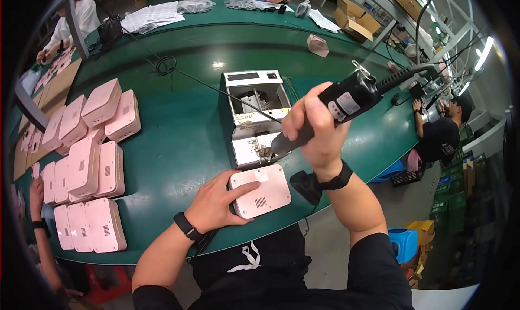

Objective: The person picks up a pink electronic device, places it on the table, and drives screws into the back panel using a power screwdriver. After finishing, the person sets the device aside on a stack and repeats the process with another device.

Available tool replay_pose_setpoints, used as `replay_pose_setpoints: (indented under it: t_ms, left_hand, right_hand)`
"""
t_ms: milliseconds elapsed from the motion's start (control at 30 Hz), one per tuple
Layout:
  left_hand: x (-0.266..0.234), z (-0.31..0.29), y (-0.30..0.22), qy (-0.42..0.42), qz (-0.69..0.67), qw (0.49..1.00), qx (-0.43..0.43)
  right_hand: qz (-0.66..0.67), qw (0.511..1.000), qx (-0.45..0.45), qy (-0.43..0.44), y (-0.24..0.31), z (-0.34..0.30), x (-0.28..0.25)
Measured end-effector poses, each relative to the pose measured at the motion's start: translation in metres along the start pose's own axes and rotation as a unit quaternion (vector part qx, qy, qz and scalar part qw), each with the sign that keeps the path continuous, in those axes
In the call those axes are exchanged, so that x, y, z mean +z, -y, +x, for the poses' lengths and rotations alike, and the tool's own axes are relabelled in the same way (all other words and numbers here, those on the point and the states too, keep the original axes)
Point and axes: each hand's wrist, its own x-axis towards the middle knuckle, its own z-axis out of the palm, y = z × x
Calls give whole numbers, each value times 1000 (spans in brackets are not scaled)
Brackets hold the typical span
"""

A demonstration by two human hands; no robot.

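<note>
Pointing screwdriver (330, 112) tip down-left

A long green surface (179, 131) with a rounded edge fills most of the view, curving away toward the far end of a workshop. Beyond it on the right the floor (336, 245) is plain grey concrete. Bright strip lights (483, 52) run along the upper right, beside pale metal framing (449, 33). An open cardboard box (355, 18) stands at the far right end of the surface. Stacked green crates (452, 188) stand on the right, with a blue plastic bin (402, 244) and a yellow one (422, 228) lower down near them. A sheet of brown cardboard (57, 85) lies along the left edge.
</note>
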Motion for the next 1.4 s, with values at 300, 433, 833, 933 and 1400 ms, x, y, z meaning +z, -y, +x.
replay_pose_setpoints:
  t_ms: [300,433,833,933,1400]
  left_hand:
    - [-6,-3,12,-19,-5,1000,6]
    - [3,-1,15,-30,-3,999,20]
    - [7,0,11,-41,-13,999,16]
    - [4,-1,13,-45,-15,999,18]
    - [6,-5,8,-19,-13,1000,6]
  right_hand:
    - [92,994,54,32,37,-60,1]
    - [52,996,59,37,45,-82,1]
    - [40,988,144,24,35,-101,3]
    - [50,989,137,33,31,-98,5]
    - [57,998,-40,-6,5,-19,-1]
